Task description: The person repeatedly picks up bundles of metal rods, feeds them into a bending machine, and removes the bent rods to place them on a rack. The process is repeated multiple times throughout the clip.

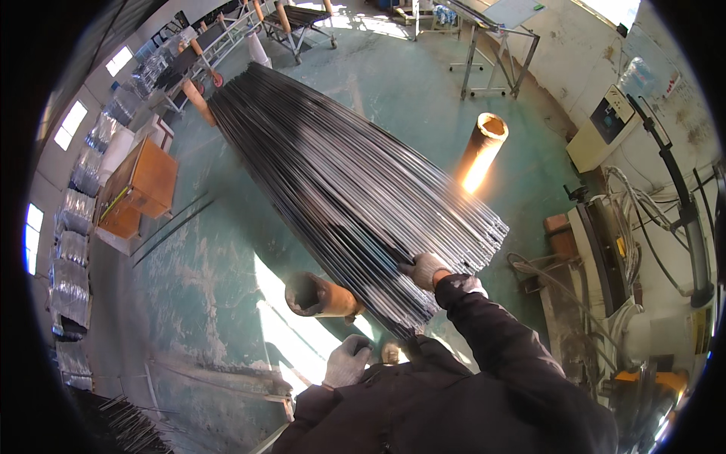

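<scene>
A long bundle of thin dark metal rods (325,166) stretches away from me toward the far left, its near ends fanned out and uneven. My right hand (425,270), in a pale work glove, rests at the near end of the bundle. Its fingers are closed at the rods, though their tips are partly hidden. Lower down, beside the near left corner of the bundle, my left hand (346,362) hangs in the same kind of glove. Its fingers are curled in, and nothing shows in them.
A brown cardboard tube (325,296) stands left of the rods' near end; another tube (482,147) stands to their right, sunlit. A wooden cabinet (144,185) is at left, with two loose rods (172,229) on the green floor. Machinery with cables (605,250) lines the right.
</scene>
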The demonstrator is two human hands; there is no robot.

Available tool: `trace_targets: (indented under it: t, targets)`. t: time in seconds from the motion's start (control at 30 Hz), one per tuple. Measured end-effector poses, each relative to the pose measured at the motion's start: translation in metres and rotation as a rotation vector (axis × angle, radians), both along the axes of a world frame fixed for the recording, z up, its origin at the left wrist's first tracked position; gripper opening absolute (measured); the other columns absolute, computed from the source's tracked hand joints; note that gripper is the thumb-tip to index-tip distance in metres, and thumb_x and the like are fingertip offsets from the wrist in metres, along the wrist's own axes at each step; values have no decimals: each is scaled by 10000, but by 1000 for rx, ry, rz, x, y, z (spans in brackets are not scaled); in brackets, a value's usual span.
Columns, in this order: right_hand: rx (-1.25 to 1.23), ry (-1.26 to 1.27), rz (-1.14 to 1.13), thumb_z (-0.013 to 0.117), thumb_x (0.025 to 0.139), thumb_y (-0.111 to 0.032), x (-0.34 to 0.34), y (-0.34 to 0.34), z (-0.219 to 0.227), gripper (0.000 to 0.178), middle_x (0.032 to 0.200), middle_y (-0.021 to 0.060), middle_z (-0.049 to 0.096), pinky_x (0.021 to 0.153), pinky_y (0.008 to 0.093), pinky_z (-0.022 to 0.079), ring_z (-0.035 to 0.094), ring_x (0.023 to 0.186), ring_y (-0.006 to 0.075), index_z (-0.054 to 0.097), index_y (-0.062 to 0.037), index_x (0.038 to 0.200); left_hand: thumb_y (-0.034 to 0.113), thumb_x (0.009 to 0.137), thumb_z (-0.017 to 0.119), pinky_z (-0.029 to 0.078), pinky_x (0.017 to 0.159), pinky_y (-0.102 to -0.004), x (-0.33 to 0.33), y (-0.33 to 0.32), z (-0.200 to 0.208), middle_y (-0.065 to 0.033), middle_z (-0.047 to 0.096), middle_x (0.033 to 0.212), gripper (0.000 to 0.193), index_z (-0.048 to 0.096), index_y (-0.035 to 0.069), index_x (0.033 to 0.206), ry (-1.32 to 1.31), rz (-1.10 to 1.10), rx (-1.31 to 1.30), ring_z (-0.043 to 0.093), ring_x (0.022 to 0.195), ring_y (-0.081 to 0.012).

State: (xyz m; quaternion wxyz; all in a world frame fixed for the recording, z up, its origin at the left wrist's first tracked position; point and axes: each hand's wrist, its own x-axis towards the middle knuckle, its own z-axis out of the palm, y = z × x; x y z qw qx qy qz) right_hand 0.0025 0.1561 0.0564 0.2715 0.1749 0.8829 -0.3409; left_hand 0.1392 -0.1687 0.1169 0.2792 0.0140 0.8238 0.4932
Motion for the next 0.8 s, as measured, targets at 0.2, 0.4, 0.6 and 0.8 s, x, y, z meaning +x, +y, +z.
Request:
trace_targets:
  t: [0.2,0.4,0.6,0.8]
  targets:
    - [151,146,10,772,1043,-556,64,2,38,584,999,272,785,873,524,596,758,931,437,782,4,1207,184,1017,734,612,873,-362,-14,8,-20,-169,804,1039,275,750,-27,1194,37,-69,88,784,939,-225]
    - [206,-68,-191,757,997,-635,331,42,55,604,994,248,807,880,503,613,796,955,413,848,-61,1162,215,1035,776,621,905,-383,-59,46,-70,-127,760,1093,343,697,-71,1208,-405,117,687,749,1010,-223]
    - [468,66,-893,976,885,-178,742,-5,30,371,890,70,644,713,404,518,585,823,195,645,-45,985,340,1148,610,584,1007,-520,-99,95,-83,-144,710,1076,308,635,40,1080,-832,407,1050,678,990,-312]
    - [193,629,-1382,755,1009,-252,794,-67,-96,214,866,99,700,693,467,533,680,807,272,692,-58,945,125,1086,624,531,856,-429,-23,129,-25,-98,610,955,106,628,27,1047,-940,292,1027,598,892,-242]
